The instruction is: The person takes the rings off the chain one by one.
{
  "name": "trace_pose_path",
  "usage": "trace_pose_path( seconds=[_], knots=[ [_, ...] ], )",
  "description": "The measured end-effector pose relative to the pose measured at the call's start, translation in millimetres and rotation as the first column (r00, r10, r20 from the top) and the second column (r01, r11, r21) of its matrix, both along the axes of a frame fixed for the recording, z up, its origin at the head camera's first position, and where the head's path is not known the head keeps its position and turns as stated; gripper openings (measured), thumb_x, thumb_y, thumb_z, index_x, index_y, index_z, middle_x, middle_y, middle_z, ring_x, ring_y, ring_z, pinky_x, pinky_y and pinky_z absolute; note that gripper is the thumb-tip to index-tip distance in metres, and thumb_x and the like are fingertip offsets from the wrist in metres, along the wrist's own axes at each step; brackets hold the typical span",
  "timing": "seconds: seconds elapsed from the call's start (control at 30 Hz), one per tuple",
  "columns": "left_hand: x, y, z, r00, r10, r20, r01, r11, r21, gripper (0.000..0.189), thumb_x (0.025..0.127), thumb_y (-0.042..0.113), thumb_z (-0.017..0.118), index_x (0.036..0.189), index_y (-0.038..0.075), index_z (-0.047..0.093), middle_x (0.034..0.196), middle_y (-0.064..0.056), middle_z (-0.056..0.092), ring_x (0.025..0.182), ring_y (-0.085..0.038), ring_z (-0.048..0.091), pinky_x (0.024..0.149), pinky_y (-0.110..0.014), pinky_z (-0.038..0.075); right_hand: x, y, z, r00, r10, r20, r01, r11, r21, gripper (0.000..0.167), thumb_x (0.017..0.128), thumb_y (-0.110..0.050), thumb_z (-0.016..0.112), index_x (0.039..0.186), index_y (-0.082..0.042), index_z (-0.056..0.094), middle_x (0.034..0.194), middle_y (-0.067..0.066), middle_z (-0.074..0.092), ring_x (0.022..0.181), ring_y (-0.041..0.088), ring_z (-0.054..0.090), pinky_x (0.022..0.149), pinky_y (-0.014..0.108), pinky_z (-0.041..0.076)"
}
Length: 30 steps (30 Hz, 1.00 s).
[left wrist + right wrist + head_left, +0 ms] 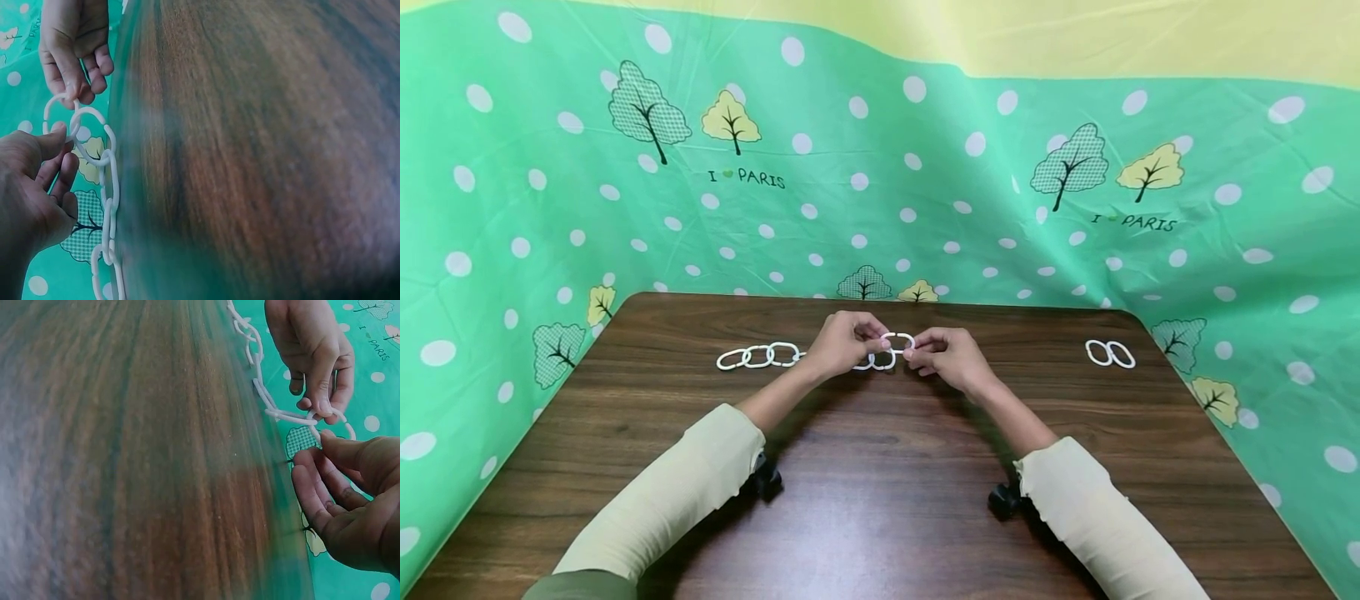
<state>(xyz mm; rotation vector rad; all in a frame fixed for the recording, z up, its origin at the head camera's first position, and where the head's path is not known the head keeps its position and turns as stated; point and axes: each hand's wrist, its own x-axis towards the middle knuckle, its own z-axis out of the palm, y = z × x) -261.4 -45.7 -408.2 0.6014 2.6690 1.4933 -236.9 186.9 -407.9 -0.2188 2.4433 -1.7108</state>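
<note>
Chain (784,343): white plastic links, at least five of them visibly joined, laid in a row near the far side of the wooden table (880,467); its middle is hidden behind the left hand (842,344), so the full count cannot be told.
Held link (898,334): at the chain's right end, between both hands; a small gap shows in its ring. It crosses the chain's last link there — whether it is fully threaded through, I cannot tell.
Left hand: at the chain's right end, thumb and finger pinching the held link close to where the two links cross.
Right hand (950,354): just right of the chain's end, thumb and fingertips pinching the opposite side of the held link.
Joined and unjoined: the row of links looks well advanced, with the connection at the held link apparently in hand and not clearly finished.
Loose links (1111,353): two white ovals well to the right of the chain, overlapping each other — apart from the chain, and whether linked together is unclear.
Containers: none shows; the links lie directly on the table.
Cloth (850,212): green, dotted and tree-printed, hanging beyond the chain.
</note>
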Motion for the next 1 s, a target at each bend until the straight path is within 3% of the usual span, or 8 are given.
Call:
trace_pose_path(
  seconds=[0.2, 0.4, 0.57, 0.77, 1.0],
  knots=[
    [0.4, 0.3, 2.3, 1.0, -0.008, -0.001, 0.008, 1.0, 0.014, 0.012, 0.099, 0.011, 0.088, 0.108, 0.004, 0.085, 0.099, -0.01, 0.084, 0.087, -0.016, 0.074, 0.079, -0.025, 0.059, -1.5, -2.3, -0.3, 1.0, -0.023, -0.007, 0.023, 0.998, -0.055, 0.019, 0.106, -0.003, 0.078, 0.119, 0.01, 0.074, 0.114, 0.03, 0.083, 0.093, 0.02, 0.083, 0.086, 0.038, 0.07],
    [0.0, -0.2, 3.8, 1.0, -0.026, 0.016, 0.026, 1.0, 0.006, 0.017, 0.098, 0.01, 0.089, 0.111, 0.001, 0.084, 0.1, -0.01, 0.083, 0.088, -0.017, 0.075, 0.081, -0.026, 0.059, -2.6, -1.8, 2.0, 0.999, -0.03, 0.015, 0.032, 0.994, -0.103, 0.019, 0.107, -0.003, 0.076, 0.12, 0.011, 0.072, 0.117, 0.029, 0.083, 0.093, 0.017, 0.083, 0.085, 0.035, 0.07],
    [-1.5, -1.2, 2.7, 0.998, -0.046, 0.032, 0.047, 0.998, -0.035, 0.026, 0.097, 0.009, 0.089, 0.12, 0.001, 0.081, 0.108, -0.013, 0.084, 0.099, -0.024, 0.078, 0.095, -0.038, 0.063, -4.1, -0.9, 1.8, 0.999, -0.039, 0.028, 0.042, 0.993, -0.113, 0.018, 0.107, -0.003, 0.076, 0.12, 0.009, 0.073, 0.118, 0.029, 0.082, 0.092, 0.016, 0.083, 0.083, 0.032, 0.07],
    [-3.5, -2.2, -0.1, 0.995, -0.077, 0.056, 0.082, 0.992, -0.097, 0.03, 0.1, 0.009, 0.086, 0.129, 0.004, 0.08, 0.122, -0.014, 0.084, 0.118, -0.03, 0.077, 0.112, -0.05, 0.057, -4.4, -0.1, 2.3, 0.998, -0.046, 0.031, 0.05, 0.991, -0.122, 0.019, 0.106, -0.003, 0.077, 0.12, 0.009, 0.073, 0.116, 0.025, 0.083, 0.091, 0.013, 0.083, 0.083, 0.032, 0.07],
    [-5.6, -3.6, -2.6, 0.992, -0.113, 0.058, 0.12, 0.986, -0.119, 0.019, 0.104, 0.007, 0.08, 0.122, 0.002, 0.081, 0.111, -0.013, 0.086, 0.105, -0.022, 0.077, 0.101, -0.038, 0.058, -3.5, 1.4, 2.7, 0.998, -0.045, 0.045, 0.052, 0.986, -0.159, 0.021, 0.106, -0.004, 0.077, 0.122, 0.009, 0.072, 0.118, 0.023, 0.082, 0.092, 0.012, 0.082, 0.086, 0.035, 0.07]
  ],
)
